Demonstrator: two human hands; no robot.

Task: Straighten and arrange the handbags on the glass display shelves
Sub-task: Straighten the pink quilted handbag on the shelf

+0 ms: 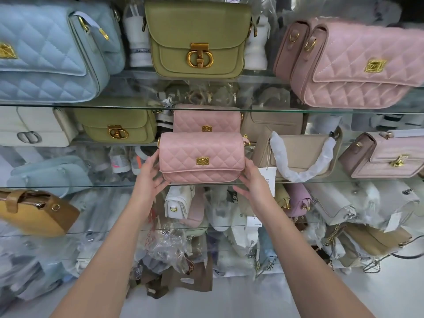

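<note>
The small pink quilted handbag (202, 157) sits between the two hands at the front edge of the glass shelf (68, 186); the left hand (149, 175) lies against its left end and the right hand (252, 180) against its lower right corner, both with fingers fairly straight, bracing rather than clutching. The step in hand seems to be squaring this bag, clasp outward. A matching pink bag (206, 118) stands just beyond the hands; a beige bag (298, 152) sits just right of the right hand. Next, I judge, comes a small even push back, clear of the hang tag (268, 177).
</note>
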